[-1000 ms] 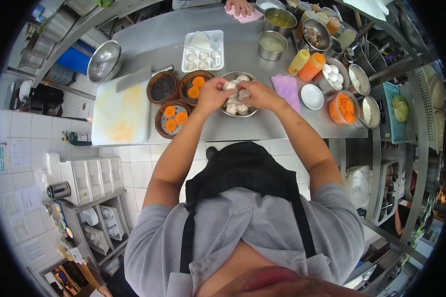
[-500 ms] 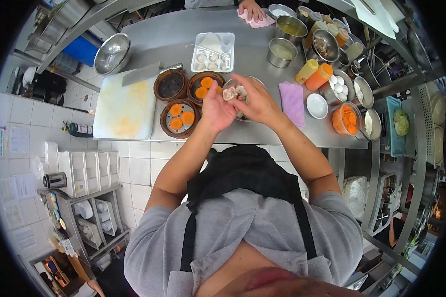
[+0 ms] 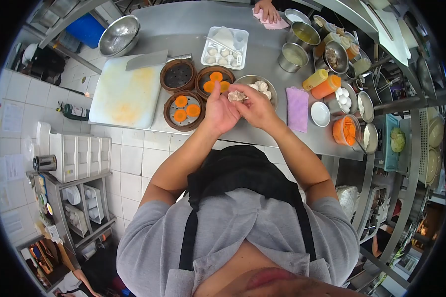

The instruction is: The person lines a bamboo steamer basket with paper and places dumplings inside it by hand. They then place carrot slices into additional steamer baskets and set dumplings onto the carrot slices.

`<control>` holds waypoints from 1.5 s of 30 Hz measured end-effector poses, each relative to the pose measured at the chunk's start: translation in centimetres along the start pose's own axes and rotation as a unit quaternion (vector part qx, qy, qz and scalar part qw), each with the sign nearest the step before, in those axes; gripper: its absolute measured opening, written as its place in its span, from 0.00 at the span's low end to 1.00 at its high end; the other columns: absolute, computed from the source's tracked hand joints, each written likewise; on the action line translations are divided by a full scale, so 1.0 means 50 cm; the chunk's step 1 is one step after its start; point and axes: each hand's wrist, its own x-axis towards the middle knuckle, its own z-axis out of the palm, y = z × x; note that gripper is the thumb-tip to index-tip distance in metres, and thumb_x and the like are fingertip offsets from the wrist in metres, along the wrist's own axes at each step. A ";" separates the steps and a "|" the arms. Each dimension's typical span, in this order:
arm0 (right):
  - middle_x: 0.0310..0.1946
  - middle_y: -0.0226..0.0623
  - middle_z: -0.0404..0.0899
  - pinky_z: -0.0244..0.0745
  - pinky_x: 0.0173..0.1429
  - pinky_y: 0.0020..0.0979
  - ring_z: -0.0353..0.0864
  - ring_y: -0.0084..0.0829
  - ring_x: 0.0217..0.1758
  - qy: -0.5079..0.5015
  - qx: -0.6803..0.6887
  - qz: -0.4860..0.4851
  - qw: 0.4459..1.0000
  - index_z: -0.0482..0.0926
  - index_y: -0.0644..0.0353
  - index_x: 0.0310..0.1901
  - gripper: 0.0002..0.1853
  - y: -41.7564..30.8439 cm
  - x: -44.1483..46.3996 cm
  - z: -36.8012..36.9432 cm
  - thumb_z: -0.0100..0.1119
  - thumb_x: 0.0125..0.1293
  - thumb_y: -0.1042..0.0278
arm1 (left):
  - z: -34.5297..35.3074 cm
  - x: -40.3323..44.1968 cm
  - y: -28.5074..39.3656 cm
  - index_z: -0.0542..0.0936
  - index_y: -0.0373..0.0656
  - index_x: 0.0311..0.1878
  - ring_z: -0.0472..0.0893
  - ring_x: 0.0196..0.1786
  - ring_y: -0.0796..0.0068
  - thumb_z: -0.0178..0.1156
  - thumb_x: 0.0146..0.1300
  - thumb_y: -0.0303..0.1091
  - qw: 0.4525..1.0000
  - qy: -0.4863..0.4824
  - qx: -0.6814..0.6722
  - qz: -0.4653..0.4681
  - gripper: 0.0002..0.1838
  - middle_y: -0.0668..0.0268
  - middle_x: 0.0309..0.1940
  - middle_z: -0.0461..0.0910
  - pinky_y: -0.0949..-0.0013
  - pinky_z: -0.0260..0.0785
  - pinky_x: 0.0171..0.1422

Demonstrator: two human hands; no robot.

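My right hand (image 3: pixel 257 108) has its fingers closed on a pale, meaty-looking lump (image 3: pixel 237 96), whose exact kind I cannot make out. Facing it, my left hand (image 3: pixel 220 113) is open, palm turned toward the lump and fingers extended. Behind my right hand stands a metal bowl (image 3: pixel 273 101) with several whitish round pieces (image 3: pixel 261 87). Three round brown steamers are left of my hands: the near one (image 3: pixel 170 122) and the far right one (image 3: pixel 199 94) hold orange carrot slices (image 3: pixel 180 116); the far left one (image 3: pixel 177 79) shows only its perforated base.
A cleaver (image 3: pixel 148 60) lies across the white cutting board (image 3: pixel 124 94). Beyond the steamers is a white plastic tray (image 3: pixel 226 45). To the right are a purple cloth (image 3: pixel 297 110), a small white dish (image 3: pixel 320 114), sauce bottles (image 3: pixel 325 85) and a carrot tub (image 3: pixel 346 129). Another person's hand (image 3: pixel 267 11) rests on a pink cloth.
My right hand has turned and come in toward my left, its fingers now closed on the lump. More of the bowl shows. The whole view has shifted slightly.
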 end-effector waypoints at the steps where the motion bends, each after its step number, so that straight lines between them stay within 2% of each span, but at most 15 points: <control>1: 0.63 0.47 0.80 0.72 0.73 0.47 0.79 0.50 0.67 -0.012 0.037 0.017 0.999 0.74 0.59 0.69 0.30 -0.005 0.005 0.004 0.69 0.64 0.72 | -0.008 -0.007 0.006 0.75 0.40 0.64 0.80 0.60 0.58 0.37 0.81 0.66 1.000 0.004 -0.014 -0.015 0.36 0.56 0.60 0.79 0.53 0.73 0.68; 3: 0.64 0.46 0.80 0.70 0.75 0.48 0.78 0.49 0.68 -0.032 0.074 0.033 0.996 0.73 0.58 0.69 0.31 -0.009 0.018 0.015 0.69 0.64 0.71 | -0.019 -0.005 0.016 0.76 0.39 0.61 0.81 0.55 0.58 0.38 0.81 0.66 0.998 0.051 -0.037 -0.023 0.36 0.56 0.57 0.80 0.55 0.75 0.63; 5: 0.65 0.44 0.79 0.62 0.79 0.52 0.76 0.47 0.71 -0.067 -0.097 -0.097 0.988 0.73 0.57 0.70 0.32 -0.010 0.028 0.028 0.70 0.64 0.68 | -0.041 0.005 0.026 0.78 0.39 0.58 0.81 0.51 0.59 0.38 0.80 0.67 0.993 0.098 -0.061 -0.034 0.37 0.56 0.54 0.81 0.56 0.77 0.58; 8: 0.66 0.43 0.78 0.53 0.81 0.55 0.74 0.45 0.73 -0.012 -0.164 -0.092 0.982 0.74 0.57 0.69 0.33 -0.029 0.037 0.037 0.72 0.62 0.64 | -0.089 0.020 0.052 0.79 0.42 0.38 0.79 0.37 0.62 0.42 0.80 0.66 0.992 0.079 -0.089 -0.034 0.34 0.59 0.33 0.81 0.60 0.75 0.41; 10: 0.65 0.44 0.78 0.52 0.81 0.54 0.74 0.45 0.73 0.057 -0.226 -0.077 0.969 0.74 0.57 0.68 0.32 -0.052 0.040 0.044 0.72 0.62 0.64 | -0.098 0.018 0.071 0.78 0.43 0.36 0.79 0.36 0.62 0.42 0.80 0.65 0.990 0.104 -0.090 -0.023 0.34 0.60 0.32 0.80 0.61 0.74 0.40; 16: 0.65 0.42 0.79 0.55 0.80 0.54 0.74 0.45 0.73 -0.005 -0.260 -0.085 0.962 0.74 0.57 0.69 0.32 -0.052 0.050 0.122 0.71 0.63 0.68 | -0.099 0.013 0.121 0.76 0.46 0.36 0.74 0.24 0.70 0.47 0.78 0.65 0.985 0.157 -0.066 -0.018 0.30 0.66 0.25 0.78 0.67 0.68 0.30; 20: 0.67 0.44 0.78 0.63 0.76 0.49 0.74 0.47 0.72 -0.058 -0.244 -0.099 0.963 0.72 0.59 0.71 0.34 -0.067 0.103 0.145 0.71 0.63 0.71 | -0.163 0.017 0.144 0.78 0.47 0.39 0.75 0.25 0.71 0.47 0.78 0.65 0.994 0.100 -0.044 -0.017 0.29 0.66 0.28 0.79 0.67 0.68 0.30; 22: 0.66 0.45 0.78 0.72 0.70 0.45 0.76 0.48 0.69 -0.088 -0.235 -0.127 0.960 0.73 0.59 0.70 0.34 -0.066 0.132 0.162 0.71 0.61 0.73 | -0.136 0.000 0.158 0.80 0.44 0.47 0.84 0.46 0.66 0.50 0.75 0.65 0.985 0.171 -0.034 0.006 0.30 0.62 0.43 0.84 0.59 0.76 0.50; 26: 0.64 0.44 0.79 0.74 0.67 0.45 0.78 0.48 0.65 -0.177 -0.271 -0.135 0.936 0.75 0.59 0.68 0.33 -0.051 0.198 0.192 0.72 0.59 0.73 | -0.146 -0.014 0.200 0.80 0.41 0.58 0.82 0.59 0.61 0.49 0.74 0.66 0.983 0.177 -0.032 0.031 0.34 0.57 0.53 0.84 0.53 0.73 0.66; 28: 0.59 0.44 0.81 0.76 0.63 0.42 0.81 0.48 0.62 -0.221 -0.239 -0.136 0.936 0.78 0.59 0.64 0.29 -0.051 0.238 0.204 0.71 0.58 0.73 | -0.194 -0.012 0.229 0.75 0.39 0.66 0.81 0.63 0.55 0.48 0.74 0.67 0.995 0.094 -0.035 0.020 0.38 0.53 0.59 0.81 0.47 0.71 0.71; 32: 0.50 0.48 0.85 0.79 0.59 0.40 0.84 0.50 0.54 -0.248 -0.132 -0.019 0.959 0.80 0.61 0.57 0.21 -0.036 0.334 0.234 0.66 0.61 0.75 | -0.171 -0.090 0.301 0.59 0.40 0.76 0.79 0.65 0.39 0.48 0.74 0.68 0.989 0.135 -0.041 0.044 0.43 0.43 0.67 0.72 0.39 0.71 0.69; 35: 0.51 0.51 0.83 0.78 0.58 0.47 0.83 0.56 0.54 -0.168 -0.164 -0.055 0.971 0.79 0.61 0.57 0.18 0.053 0.405 0.284 0.64 0.65 0.73 | -0.208 -0.138 0.321 0.57 0.41 0.75 0.79 0.65 0.36 0.51 0.74 0.66 0.980 0.180 -0.006 0.086 0.41 0.41 0.66 0.71 0.40 0.73 0.68; 41: 0.52 0.55 0.81 0.77 0.62 0.49 0.81 0.58 0.58 -0.198 -0.273 -0.138 0.931 0.77 0.63 0.58 0.20 0.173 0.478 0.395 0.65 0.65 0.71 | -0.285 -0.221 0.313 0.69 0.43 0.62 0.86 0.54 0.49 0.57 0.76 0.51 0.973 0.189 -0.002 0.128 0.24 0.48 0.57 0.79 0.53 0.80 0.59; 42: 0.59 0.56 0.79 0.74 0.68 0.47 0.77 0.58 0.64 -0.212 -0.313 -0.098 0.920 0.75 0.65 0.61 0.24 0.175 0.474 0.403 0.68 0.64 0.70 | -0.290 -0.231 0.310 0.71 0.44 0.59 0.86 0.52 0.52 0.57 0.76 0.48 0.972 0.197 -0.004 0.128 0.20 0.50 0.54 0.81 0.55 0.80 0.58; 45: 0.60 0.53 0.79 0.76 0.66 0.45 0.81 0.54 0.61 -0.163 -0.245 -0.117 0.949 0.72 0.63 0.63 0.28 0.163 0.465 0.389 0.70 0.63 0.69 | -0.297 -0.250 0.298 0.73 0.44 0.57 0.86 0.51 0.52 0.58 0.76 0.46 0.972 0.201 -0.005 0.121 0.18 0.51 0.53 0.82 0.55 0.80 0.58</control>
